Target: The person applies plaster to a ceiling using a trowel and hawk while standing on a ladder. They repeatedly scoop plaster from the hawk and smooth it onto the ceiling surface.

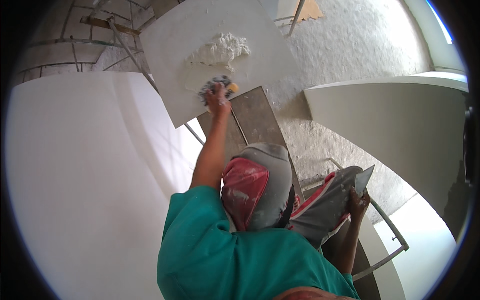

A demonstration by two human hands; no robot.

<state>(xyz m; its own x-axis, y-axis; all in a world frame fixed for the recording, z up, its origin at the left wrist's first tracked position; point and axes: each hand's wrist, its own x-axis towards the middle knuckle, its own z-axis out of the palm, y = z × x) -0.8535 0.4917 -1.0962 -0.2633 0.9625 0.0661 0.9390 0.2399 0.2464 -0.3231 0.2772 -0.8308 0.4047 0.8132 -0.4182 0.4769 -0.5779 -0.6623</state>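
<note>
Stretched far forward, my left hand [218, 101] is closed on a grey, speckled wad with a yellow part [233, 87]. Blur hides whether it is a rag or a sponge. The wad is over the near part of a pale board [270, 45], and I cannot tell whether it touches the surface. A heap of wet white plaster [220, 50] lies on that board, just beyond the hand. Low at the right, beside my bent knee, my right hand [358, 201] grips a putty knife [364, 178] with its wide blade pointing up.
Brown planks [260, 117] run under the board and beneath me. A metal scaffold frame [392, 227] stands beside my right arm. White wall [85, 165] fills the left side. A curved grey-white ledge [390, 115] juts in from the right, above rough plastered surface [350, 45].
</note>
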